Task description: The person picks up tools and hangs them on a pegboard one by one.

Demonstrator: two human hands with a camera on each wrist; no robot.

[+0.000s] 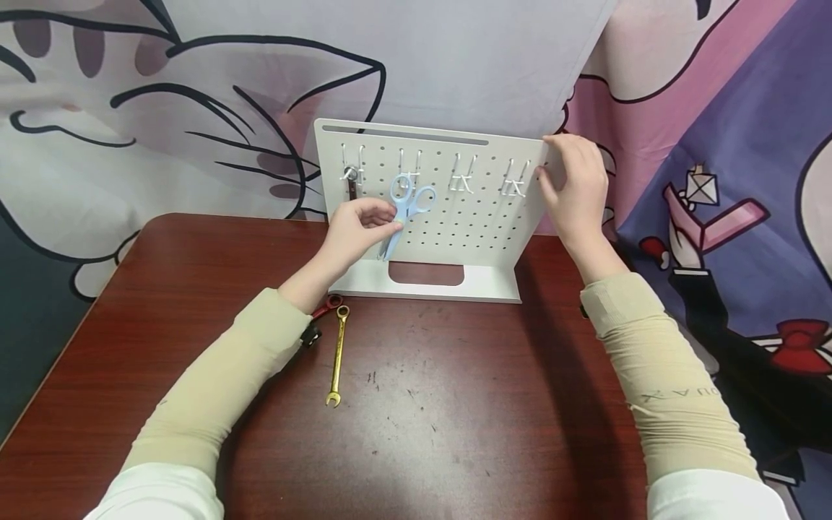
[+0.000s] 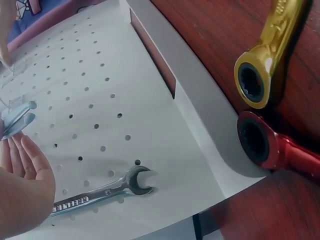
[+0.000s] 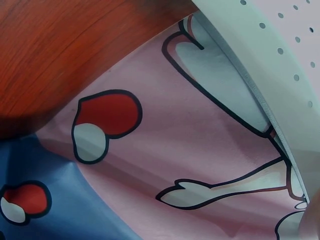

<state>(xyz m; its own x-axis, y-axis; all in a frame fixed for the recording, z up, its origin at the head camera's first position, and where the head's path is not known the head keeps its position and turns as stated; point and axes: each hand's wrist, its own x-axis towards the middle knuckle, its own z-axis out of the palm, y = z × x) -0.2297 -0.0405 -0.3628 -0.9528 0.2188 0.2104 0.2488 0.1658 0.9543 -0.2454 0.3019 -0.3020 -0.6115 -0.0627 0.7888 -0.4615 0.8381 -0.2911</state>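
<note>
Light-blue scissors [image 1: 404,209], 2 ring handles upward, blades downward, stand before the white perforated pegboard [image 1: 448,249] at its 2nd double-wire hook [image 1: 419,159] from left. Left hand [image 1: 360,225] pinches them between thumb and fingers. Right hand [image 1: 577,184] grips the board's upper right edge. 2 further hooks occupy the span between hands.

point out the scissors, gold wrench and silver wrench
Scissors [image 1: 403,209], head view, where the handles meet.
Gold wrench [image 1: 338,354], head view, middle of the shaft.
Silver wrench [image 2: 102,193], left wrist view, on the shaft.
</note>
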